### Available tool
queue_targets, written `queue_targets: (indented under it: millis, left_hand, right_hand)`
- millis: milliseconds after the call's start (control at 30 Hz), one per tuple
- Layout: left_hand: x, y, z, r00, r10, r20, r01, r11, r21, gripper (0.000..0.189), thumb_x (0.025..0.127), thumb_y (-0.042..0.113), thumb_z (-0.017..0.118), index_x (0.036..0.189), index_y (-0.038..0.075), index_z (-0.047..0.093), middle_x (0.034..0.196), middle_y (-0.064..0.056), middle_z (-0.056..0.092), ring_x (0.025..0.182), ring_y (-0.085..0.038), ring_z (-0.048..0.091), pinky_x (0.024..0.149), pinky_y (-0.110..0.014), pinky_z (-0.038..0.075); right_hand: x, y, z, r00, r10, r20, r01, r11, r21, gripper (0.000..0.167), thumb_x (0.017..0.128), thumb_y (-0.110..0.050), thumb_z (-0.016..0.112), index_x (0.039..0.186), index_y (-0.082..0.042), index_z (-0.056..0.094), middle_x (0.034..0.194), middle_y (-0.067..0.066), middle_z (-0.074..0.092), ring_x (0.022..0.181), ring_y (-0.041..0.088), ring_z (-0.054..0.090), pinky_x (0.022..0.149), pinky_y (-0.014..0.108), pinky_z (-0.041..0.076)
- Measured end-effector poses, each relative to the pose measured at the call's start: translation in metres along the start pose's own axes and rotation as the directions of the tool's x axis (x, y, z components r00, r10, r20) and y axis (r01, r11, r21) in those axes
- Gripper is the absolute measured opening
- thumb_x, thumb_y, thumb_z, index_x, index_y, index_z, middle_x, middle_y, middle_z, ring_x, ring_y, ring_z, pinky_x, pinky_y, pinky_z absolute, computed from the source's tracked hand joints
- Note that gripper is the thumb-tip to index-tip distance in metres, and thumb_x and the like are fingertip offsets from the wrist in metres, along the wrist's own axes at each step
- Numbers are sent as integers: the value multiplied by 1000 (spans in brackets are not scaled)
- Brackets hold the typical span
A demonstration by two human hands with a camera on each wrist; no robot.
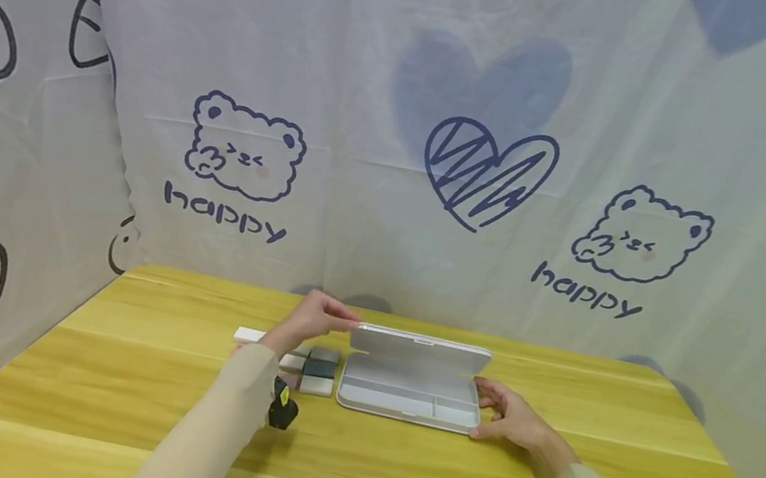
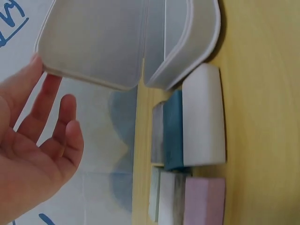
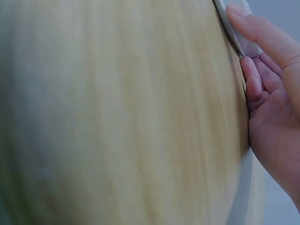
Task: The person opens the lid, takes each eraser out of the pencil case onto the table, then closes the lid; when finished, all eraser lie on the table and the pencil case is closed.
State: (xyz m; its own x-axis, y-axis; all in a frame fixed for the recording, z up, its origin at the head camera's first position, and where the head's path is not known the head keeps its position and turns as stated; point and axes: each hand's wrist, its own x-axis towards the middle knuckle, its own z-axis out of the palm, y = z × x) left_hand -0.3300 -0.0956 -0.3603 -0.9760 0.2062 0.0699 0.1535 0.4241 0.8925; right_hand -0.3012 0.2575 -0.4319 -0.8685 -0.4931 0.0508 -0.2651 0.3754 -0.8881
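A white pencil case [image 1: 386, 403] lies on the table with its hinged lid [image 1: 420, 353] raised. Inside are a long compartment and a smaller one at the right. My left hand [image 1: 308, 321] pinches the lid's left corner between thumb and forefinger; in the left wrist view, the other fingers of the left hand [image 2: 42, 136] curl loosely below it. At the case's right end, my right hand [image 1: 513, 417] grips the side, thumb at the front corner and fingers farther back. The right wrist view shows that thumb [image 3: 262, 33] lying over the rim.
Several small blocks sit left of the case, among them a white block [image 2: 204, 117], a teal block [image 2: 173, 131] and a pink block [image 2: 205, 201]. My left forearm partly covers them in the head view. A printed curtain [image 1: 355, 226] hangs behind the wooden table [image 1: 389, 477].
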Motion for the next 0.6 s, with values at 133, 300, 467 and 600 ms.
queue_targets:
  millis: [133,300,467,600]
  left_hand:
    - [-4,-3,-4,997,35,73,-37,999,28,14,76,14,71,88,6,71,89,-4,67,80,-15,57,72,-35,46]
    - [-11,-5,-5,984,89,155,-100,993,61,13,75,13,72,86,6,72,91,-5,67,80,-13,58,70,-30,46]
    - [-15,-7,-5,967,136,214,-149,988,45,15,74,10,72,86,1,71,88,-8,67,75,-12,58,70,-32,48]
    - [-18,-9,-4,960,143,239,-160,986,51,14,74,9,72,84,-1,71,83,-8,68,72,-10,58,67,-29,48]
  right_hand:
    - [0,0,-1,1000,-11,3,11,1000,10,83,70,-4,75,131,17,23,130,32,33,101,29,42,72,26,36]
    - [0,1,-1,1000,8,-8,-8,1000,6,83,69,-4,76,131,16,25,130,30,34,100,25,43,72,26,36]
    - [1,3,-2,1000,8,-11,-8,1000,7,83,68,-5,77,130,15,26,118,26,46,94,20,43,68,23,36]
    - [0,3,-2,1000,10,-12,-10,999,36,89,67,-2,77,133,15,20,103,16,50,86,19,42,62,20,35]
